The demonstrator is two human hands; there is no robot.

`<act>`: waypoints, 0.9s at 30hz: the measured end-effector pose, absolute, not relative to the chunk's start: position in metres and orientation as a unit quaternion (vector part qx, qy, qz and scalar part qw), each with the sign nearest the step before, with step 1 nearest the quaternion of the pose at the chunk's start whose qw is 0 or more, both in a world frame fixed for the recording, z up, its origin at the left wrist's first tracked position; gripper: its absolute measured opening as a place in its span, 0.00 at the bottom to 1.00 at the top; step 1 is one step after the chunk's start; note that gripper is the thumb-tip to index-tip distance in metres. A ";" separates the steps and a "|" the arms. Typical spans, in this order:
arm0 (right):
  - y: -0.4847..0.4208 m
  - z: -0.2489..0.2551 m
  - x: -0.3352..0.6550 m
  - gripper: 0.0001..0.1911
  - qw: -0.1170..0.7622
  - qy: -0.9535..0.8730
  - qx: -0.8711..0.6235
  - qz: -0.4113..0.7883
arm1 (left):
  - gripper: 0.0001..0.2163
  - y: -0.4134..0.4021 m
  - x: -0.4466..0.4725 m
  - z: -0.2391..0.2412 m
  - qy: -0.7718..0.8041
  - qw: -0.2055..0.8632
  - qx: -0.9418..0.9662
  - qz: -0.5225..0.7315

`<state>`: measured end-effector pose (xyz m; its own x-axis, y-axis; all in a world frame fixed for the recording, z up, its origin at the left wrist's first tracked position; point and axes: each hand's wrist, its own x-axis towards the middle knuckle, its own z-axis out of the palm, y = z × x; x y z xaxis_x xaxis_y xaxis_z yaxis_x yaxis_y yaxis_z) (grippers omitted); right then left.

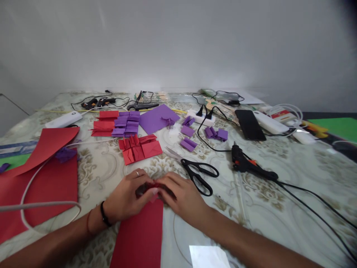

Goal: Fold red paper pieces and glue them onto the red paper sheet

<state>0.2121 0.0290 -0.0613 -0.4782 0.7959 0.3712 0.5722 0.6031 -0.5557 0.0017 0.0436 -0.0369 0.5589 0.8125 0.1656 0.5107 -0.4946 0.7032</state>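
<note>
My left hand (130,195) and my right hand (181,193) meet over the top end of a red paper strip (141,238). Their fingers are closed on a small piece of red paper (154,198), mostly hidden behind them. Whether it is joined to the strip I cannot tell. Just beyond lie folded red paper pieces (141,149). Black-handled scissors (195,170) rest to the right of my right hand, blades pointing away to the left.
A black hot glue gun (248,163) lies at right, its cable trailing to the front edge. Purple folded pieces (126,124), a phone (250,124) and a power strip (200,118) sit farther back. Large red sheets (52,186) and a white cable (50,203) cover the left.
</note>
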 end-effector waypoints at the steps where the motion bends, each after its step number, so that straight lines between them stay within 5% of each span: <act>1: 0.029 -0.061 0.212 0.06 0.316 -0.831 -0.416 0.191 | 0.06 0.043 0.002 -0.036 0.396 0.307 0.830 0.246; 13: 0.034 -0.041 0.219 0.08 0.346 -0.836 -0.382 0.188 | 0.10 0.045 0.000 -0.046 0.390 0.293 0.840 0.237; 18: 0.052 0.006 0.291 0.06 0.395 -0.768 -0.504 0.013 | 0.11 0.041 -0.001 -0.049 0.393 0.257 0.855 0.220; 22: 0.061 -0.007 0.392 0.07 0.288 -0.683 -0.662 -0.106 | 0.05 0.038 0.001 -0.051 0.401 0.227 0.860 0.219; 27: 0.059 -0.042 0.459 0.08 0.199 -0.729 -0.654 0.046 | 0.02 0.038 0.004 -0.052 0.436 0.219 0.842 0.230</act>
<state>0.4587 0.0590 -0.0417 -0.0665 0.9710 0.2297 0.9342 0.1415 -0.3276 0.0038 0.0385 -0.0515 0.5139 0.8351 0.1963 0.6333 -0.5236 0.5699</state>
